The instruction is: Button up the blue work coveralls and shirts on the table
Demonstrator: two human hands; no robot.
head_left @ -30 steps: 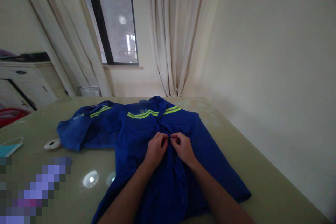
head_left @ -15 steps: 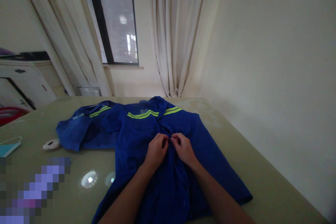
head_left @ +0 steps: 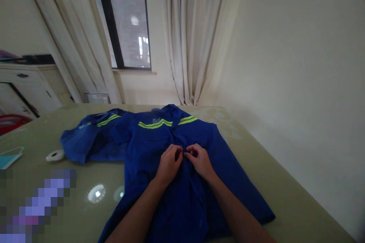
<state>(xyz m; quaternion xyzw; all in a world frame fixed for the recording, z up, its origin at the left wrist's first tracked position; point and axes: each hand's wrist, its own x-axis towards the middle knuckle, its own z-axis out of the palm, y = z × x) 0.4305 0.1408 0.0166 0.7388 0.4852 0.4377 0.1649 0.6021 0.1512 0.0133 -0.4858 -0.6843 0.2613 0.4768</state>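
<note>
A blue work shirt (head_left: 225, 163) with yellow-green reflective stripes lies front up on a glossy greenish table (head_left: 288, 193). My left hand (head_left: 169, 162) and my right hand (head_left: 200, 160) meet at the middle of its front opening, just below the chest pockets. Both hands have their fingers curled and pinch the two edges of the placket together. What sits between the fingertips is too small to make out. One sleeve spreads to the left, the other runs down to the right.
A small white round object (head_left: 54, 155) lies left of the shirt, and a light blue face mask (head_left: 8, 157) lies at the table's left edge. A pixelated patch covers the lower left. Behind are a white cabinet (head_left: 25, 87), curtains (head_left: 194, 34) and a window.
Almost nothing differs. My hands stay pinched at the same spot on the shirt front, with only slight finger movement and a small shift of the view.
</note>
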